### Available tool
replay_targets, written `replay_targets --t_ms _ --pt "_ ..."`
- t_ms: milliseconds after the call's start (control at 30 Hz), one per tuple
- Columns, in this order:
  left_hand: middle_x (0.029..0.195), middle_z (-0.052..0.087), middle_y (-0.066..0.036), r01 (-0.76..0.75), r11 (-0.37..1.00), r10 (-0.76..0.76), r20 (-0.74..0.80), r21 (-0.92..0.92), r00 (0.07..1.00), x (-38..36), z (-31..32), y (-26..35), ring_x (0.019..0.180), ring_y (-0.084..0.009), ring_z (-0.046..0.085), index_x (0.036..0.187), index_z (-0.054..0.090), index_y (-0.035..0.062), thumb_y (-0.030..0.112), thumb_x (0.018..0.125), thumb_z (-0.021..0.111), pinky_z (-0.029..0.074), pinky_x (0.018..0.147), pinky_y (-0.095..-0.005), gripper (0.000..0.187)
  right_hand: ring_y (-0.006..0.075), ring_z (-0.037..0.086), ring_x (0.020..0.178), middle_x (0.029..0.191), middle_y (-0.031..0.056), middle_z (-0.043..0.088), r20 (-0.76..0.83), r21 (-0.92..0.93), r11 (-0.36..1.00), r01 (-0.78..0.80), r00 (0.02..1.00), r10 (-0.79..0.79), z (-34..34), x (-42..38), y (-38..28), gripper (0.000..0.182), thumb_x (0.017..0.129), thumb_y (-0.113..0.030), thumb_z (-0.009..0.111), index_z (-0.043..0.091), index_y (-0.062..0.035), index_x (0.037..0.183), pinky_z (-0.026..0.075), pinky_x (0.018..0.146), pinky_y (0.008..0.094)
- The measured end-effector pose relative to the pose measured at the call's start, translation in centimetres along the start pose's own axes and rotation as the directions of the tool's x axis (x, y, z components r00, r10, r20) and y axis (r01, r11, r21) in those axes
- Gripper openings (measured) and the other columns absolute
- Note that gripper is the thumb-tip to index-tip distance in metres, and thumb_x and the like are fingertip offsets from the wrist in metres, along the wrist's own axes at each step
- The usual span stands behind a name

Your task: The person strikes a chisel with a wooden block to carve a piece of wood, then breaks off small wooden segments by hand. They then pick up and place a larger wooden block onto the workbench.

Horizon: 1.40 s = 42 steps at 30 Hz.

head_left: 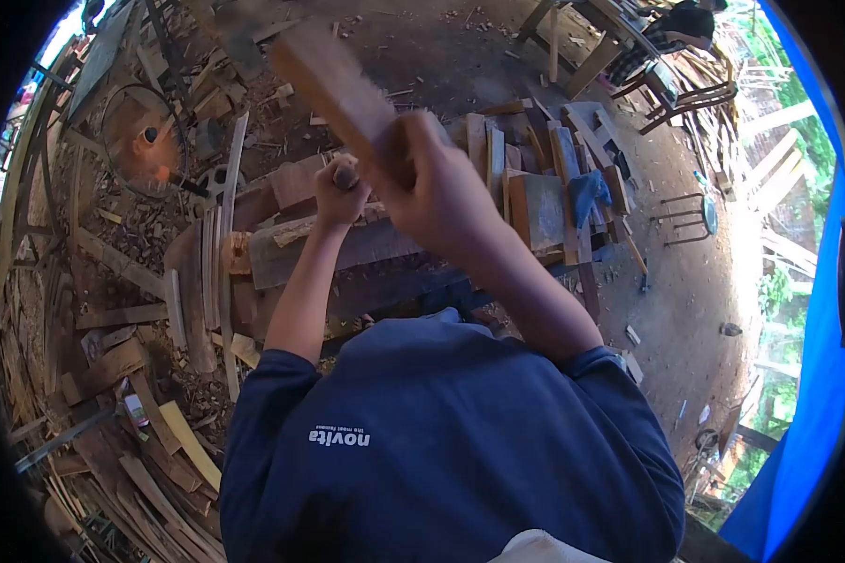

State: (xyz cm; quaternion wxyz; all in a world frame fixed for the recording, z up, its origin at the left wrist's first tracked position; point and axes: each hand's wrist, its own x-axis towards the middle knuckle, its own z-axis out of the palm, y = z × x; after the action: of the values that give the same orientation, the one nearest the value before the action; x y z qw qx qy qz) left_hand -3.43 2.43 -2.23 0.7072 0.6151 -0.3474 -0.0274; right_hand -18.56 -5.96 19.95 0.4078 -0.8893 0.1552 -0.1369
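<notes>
My left hand (340,195) is closed around the upright round handle of a chisel (345,176). Only the handle's end shows; the blade is hidden below the fist. Raised above and to the right, my right hand (437,183) grips a wooden mallet (333,80), a thick block blurred by motion that points up and left. Beneath both hands lies a long timber (347,246) with a rough, chipped strip along its upper edge.
Cut wood pieces (535,211) and a blue cloth (589,195) lie at the right of the work. A fan (145,141) stands to the left. Stools (690,218) and a seated person (681,33) are farther right. Wood scraps and shavings cover the ground.
</notes>
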Motion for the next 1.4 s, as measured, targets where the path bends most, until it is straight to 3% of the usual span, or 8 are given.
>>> replay_targets --t_ms 100,300,600,667,800,867,967,1400 --pt "0.078 0.068 -0.002 0.17 0.974 -0.176 -0.026 -0.148 0.984 -0.6 -0.2 -1.1 0.073 -0.0065 0.061 0.087 0.069 0.0027 0.014 0.077 0.077 0.049 0.062 -0.0262 0.017 0.0429 0.068 0.078 0.082 0.0282 0.066 -0.087 0.129 0.988 0.089 0.993 -0.078 0.8 -0.3 0.4 0.04 0.087 -0.025 0.069 0.043 0.0002 0.106 0.053 0.061 0.0442" --pt "0.068 0.06 0.0 0.093 0.986 -0.094 -0.001 -0.14 0.996 -0.3 0.7 2.0 0.066 -0.0065 0.055 0.076 0.061 0.004 0.006 0.078 0.069 0.048 0.061 -0.0259 0.008 0.0443 0.067 0.079 0.082 0.0286 0.066 0.205 -0.333 0.937 -0.103 0.962 0.179 1.3 0.2 1.7 0.042 0.086 -0.026 0.07 0.045 0.001 0.106 0.052 0.063 0.0469" --pt "0.07 0.062 0.0 0.18 0.982 -0.178 0.03 -0.053 0.984 0.0 0.1 0.2 0.068 -0.0068 0.057 0.074 0.06 0.0038 0.007 0.078 0.069 0.049 0.064 -0.0273 0.01 0.0471 0.066 0.075 0.078 0.0291 0.065 -0.287 0.055 0.98 0.192 0.943 -0.168 -0.3 0.5 -0.7 0.04 0.088 -0.024 0.068 0.041 0.0001 0.104 0.052 0.063 0.05" --pt "0.072 0.063 -0.001 0.122 0.992 -0.122 -0.018 -0.041 0.992 0.3 0.5 1.7 0.069 -0.0066 0.058 0.075 0.061 0.0034 0.008 0.078 0.069 0.05 0.064 -0.028 0.01 0.0297 0.072 0.079 0.083 0.0212 0.068 -0.15 -0.08 0.981 0.176 0.971 -0.186 1.6 -0.1 1.7 0.044 0.088 -0.023 0.071 0.045 -0.0024 0.116 0.054 0.065 0.0378" --pt "0.07 0.063 -0.001 0.057 0.996 -0.06 -0.043 -0.066 0.997 0.5 0.6 1.4 0.067 -0.0072 0.059 0.075 0.061 0.0026 0.008 0.077 0.069 0.05 0.062 -0.0283 0.01 0.0247 0.071 0.081 0.088 0.0193 0.069 -0.062 -0.049 0.997 0.051 0.997 -0.054 2.5 -0.8 2.0 0.044 0.087 -0.025 0.073 0.047 -0.0025 0.115 0.054 0.067 0.0362" --pt "0.068 0.062 -0.001 0.118 0.993 -0.119 -0.028 -0.027 0.993 0.4 0.4 0.9 0.066 -0.0076 0.059 0.073 0.06 0.003 0.009 0.076 0.07 0.049 0.061 -0.0286 0.011 0.0445 0.068 0.085 0.091 0.0265 0.068 -0.132 -0.014 0.995 0.103 0.986 -0.104 2.2 -0.7 1.6 0.05 0.086 -0.028 0.07 0.045 -0.0009 0.119 0.055 0.071 0.0465" --pt "0.064 0.059 -0.003 0.147 0.989 -0.147 -0.002 -0.013 0.989 0.3 0.2 1.8 0.062 -0.0084 0.056 0.069 0.059 0.0042 0.011 0.075 0.071 0.047 0.059 -0.029 0.015 0.0448 0.067 0.09 0.094 0.0281 0.068 -0.169 -0.014 0.998 0.06 0.984 -0.062 2.1 -1.1 2.2 0.055 0.087 -0.03 0.07 0.045 0.0005 0.125 0.055 0.074 0.0463" --pt "0.062 0.057 -0.002 0.137 0.989 -0.139 0.052 0.048 0.989 0.4 -0.2 1.7 0.06 -0.0086 0.053 0.07 0.06 0.0057 0.018 0.075 0.072 0.047 0.058 -0.0292 0.018 0.0208 0.062 0.1 0.113 0.0193 0.061 -0.096 0.169 0.95 -0.261 0.955 0.279 3.2 -4.4 5.2 0.063 0.089 -0.028 0.072 0.044 0.0038 0.135 0.051 0.082 0.0302"
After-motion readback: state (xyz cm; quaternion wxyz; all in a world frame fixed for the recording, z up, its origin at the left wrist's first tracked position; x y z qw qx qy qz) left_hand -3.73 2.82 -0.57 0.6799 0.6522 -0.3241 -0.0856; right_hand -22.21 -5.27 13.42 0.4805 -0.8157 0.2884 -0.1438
